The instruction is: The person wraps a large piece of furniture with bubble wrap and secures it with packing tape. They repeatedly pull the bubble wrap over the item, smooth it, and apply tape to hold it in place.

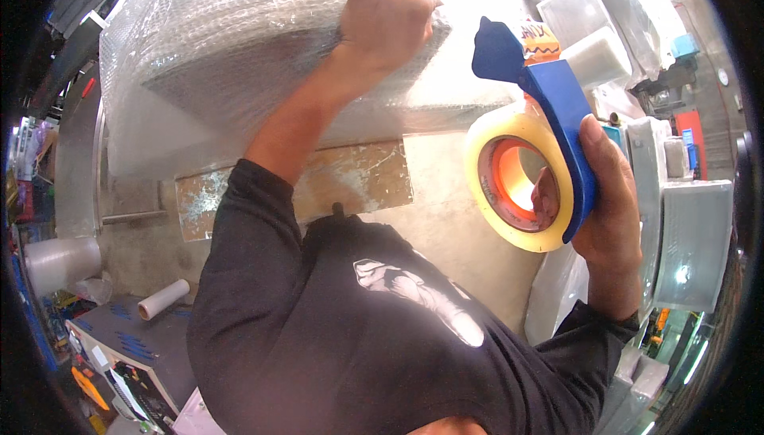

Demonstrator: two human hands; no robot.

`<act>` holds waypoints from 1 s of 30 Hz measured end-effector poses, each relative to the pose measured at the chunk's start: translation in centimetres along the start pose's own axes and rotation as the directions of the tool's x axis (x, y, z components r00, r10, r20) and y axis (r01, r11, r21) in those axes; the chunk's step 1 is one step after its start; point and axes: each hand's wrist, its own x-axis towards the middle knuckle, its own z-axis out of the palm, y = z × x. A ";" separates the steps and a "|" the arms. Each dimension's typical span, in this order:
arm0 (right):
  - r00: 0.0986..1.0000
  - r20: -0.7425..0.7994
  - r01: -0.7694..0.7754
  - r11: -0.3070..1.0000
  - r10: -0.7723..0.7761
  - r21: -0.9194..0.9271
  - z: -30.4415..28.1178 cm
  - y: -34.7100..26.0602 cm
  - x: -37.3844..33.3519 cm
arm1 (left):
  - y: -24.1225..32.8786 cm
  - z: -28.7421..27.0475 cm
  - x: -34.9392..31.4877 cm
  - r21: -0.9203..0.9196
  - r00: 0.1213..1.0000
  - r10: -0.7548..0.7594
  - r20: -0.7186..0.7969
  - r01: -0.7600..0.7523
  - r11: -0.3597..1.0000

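A large box-shaped bundle in clear bubble wrap [231, 13] lies across the far side. My left hand [390, 17] is closed at its upper right part, with the film bunched at the fingers; the fingertips are partly hidden. On the right, my right hand [609, 196] grips a blue tape dispenser [561, 109], held up beside the bundle and apart from it. A wide roll of pale yellow tape [483, 184] with an orange hub sits on the dispenser. Fingers of the right hand show through the roll's centre.
A worn brown board [358, 176] lies below the bundle. At lower left, a film roll [165, 300] rests on a dark table [151, 327], near a larger clear roll [64, 264]. Plastic-wrapped packages [694, 240] stand along the right, with another wrap roll [597, 57] behind the dispenser.
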 end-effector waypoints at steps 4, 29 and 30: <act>0.999 0.048 0.011 0.998 -0.014 0.056 -0.3 0.4 0.0 | 0.8 -0.5 0.1 -0.014 0.996 -0.078 -0.029 0.078 0.997; 0.997 -0.075 0.014 0.992 -0.005 0.122 0.8 2.6 -0.1 | -1.0 -0.3 -2.9 0.052 0.859 0.492 -0.144 -0.490 0.870; 0.998 -0.055 0.024 0.991 -0.017 0.128 0.7 2.6 -0.1 | -1.0 -0.2 -2.9 0.032 0.870 0.465 -0.166 -0.466 0.884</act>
